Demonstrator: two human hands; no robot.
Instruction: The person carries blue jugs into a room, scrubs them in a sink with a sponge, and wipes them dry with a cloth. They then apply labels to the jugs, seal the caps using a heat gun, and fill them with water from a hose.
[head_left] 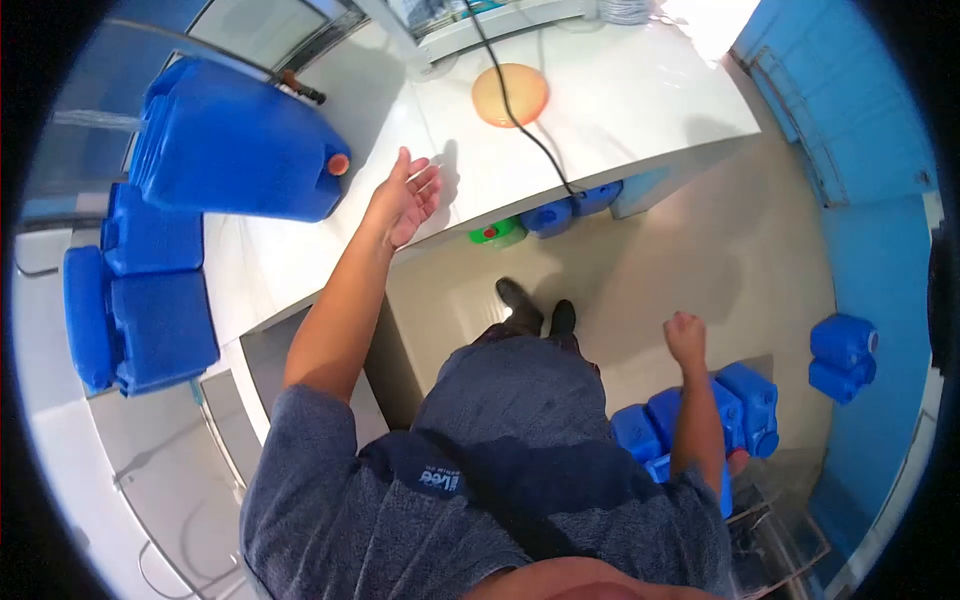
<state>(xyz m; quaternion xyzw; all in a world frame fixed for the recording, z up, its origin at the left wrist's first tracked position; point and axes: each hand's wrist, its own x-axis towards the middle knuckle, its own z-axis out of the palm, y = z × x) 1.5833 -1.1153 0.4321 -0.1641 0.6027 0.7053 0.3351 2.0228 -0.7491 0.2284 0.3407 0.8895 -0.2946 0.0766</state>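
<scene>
My left hand (405,203) is over the front edge of the white counter (425,120), palm partly turned up and fingers apart, with nothing in it. Nearest to it is a large blue jerrycan (235,140) with a reddish cap (338,164), lying on the counter to its left. My right hand (685,338) hangs low over the floor at my right side, its fingers curled closed with nothing visible in them. Several blue jerrycans (745,400) stand beneath my right forearm.
Further blue jerrycans (160,325) are stacked at the left. A round orange lid-like disc (510,95) lies on the counter, crossed by a black cable (530,135). Under the counter sit a green container (500,232) and blue ones (548,217). More blue jerrycans (842,345) are by the right wall.
</scene>
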